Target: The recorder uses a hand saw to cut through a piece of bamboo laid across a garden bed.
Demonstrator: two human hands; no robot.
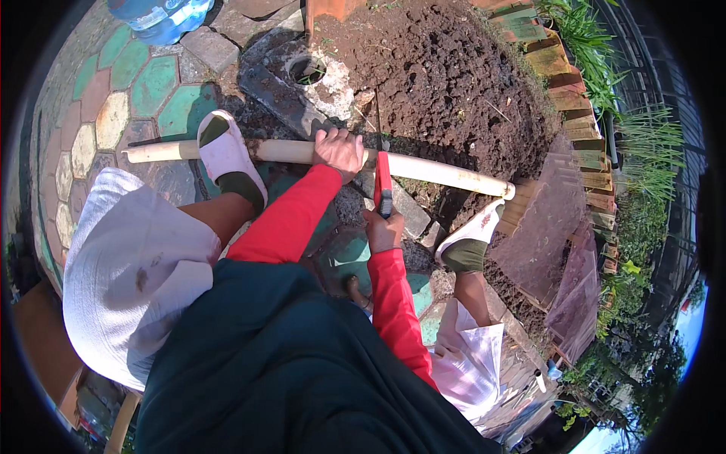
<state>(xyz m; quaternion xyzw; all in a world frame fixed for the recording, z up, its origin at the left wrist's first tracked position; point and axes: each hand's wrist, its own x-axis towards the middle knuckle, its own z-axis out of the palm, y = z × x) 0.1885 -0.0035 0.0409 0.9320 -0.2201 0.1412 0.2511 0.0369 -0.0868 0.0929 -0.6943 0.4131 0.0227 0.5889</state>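
Note:
A pale, round pole that looks like bamboo [446, 173] lies crosswise in front of me. My left hand [339, 154] presses down on it near its middle, fingers curled over the top. Just right of that hand, a handsaw with a red handle [383, 171] crosses the pole, its thin blade pointing away from me. My right hand [384, 230] is closed round the near end of that handle. My left foot, in a white sandal [231, 160], rests on the pole's left part. The other white sandal [470, 231] is by its right end.
Brown soil [446, 76] fills a bed beyond the pole, edged on the right by coloured bricks [571, 94]. Green and tan hexagonal pavers [153, 87] cover the left ground. A concrete block with a round hole [325, 87] and a blue plastic bottle [162, 19] stand farther away.

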